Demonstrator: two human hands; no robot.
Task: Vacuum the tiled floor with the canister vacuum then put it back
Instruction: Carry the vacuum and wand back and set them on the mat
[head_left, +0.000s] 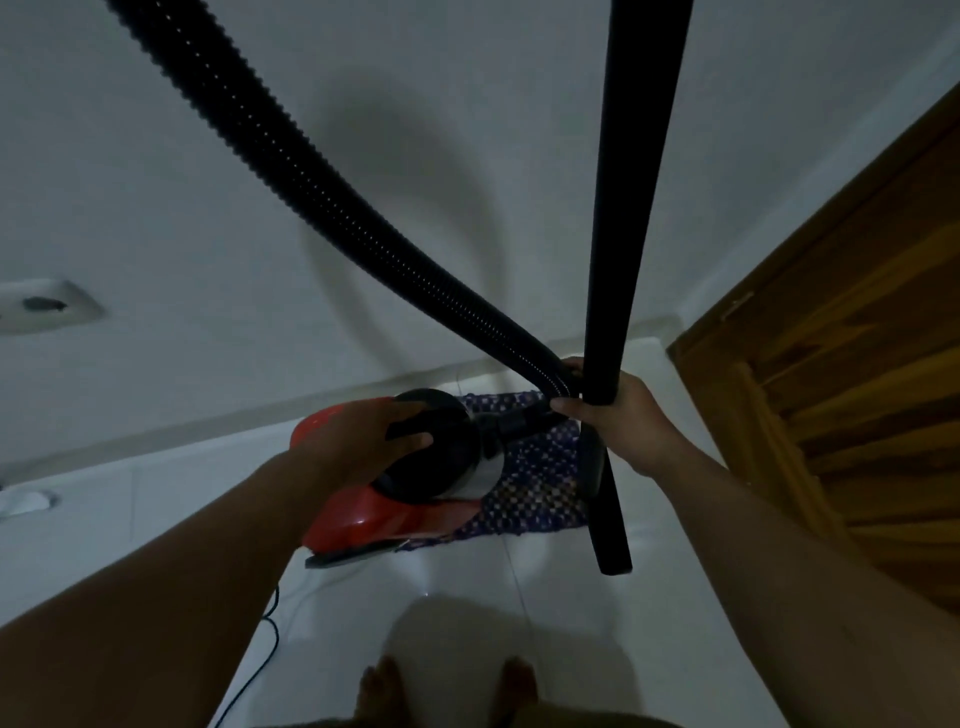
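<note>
The red canister vacuum (358, 514) stands on the white tiled floor (524, 577) by the wall, partly on a blue patterned mat (540, 499). My left hand (363, 431) grips the black handle on top of its round black lid. My right hand (628, 421) holds the end of the ribbed black hose (291, 161) where it meets the vacuum's front, together with the rigid black wand (634, 182). That wand rises past the camera. Below my hand, a black tube (608, 519) reaches down to the floor.
A wooden door (831, 364) stands close on the right. The white wall is straight ahead, with a socket plate (41, 304) at the left. A thin black cord (270, 639) trails across the tiles beside my left arm. My bare feet (384, 686) are at the bottom edge.
</note>
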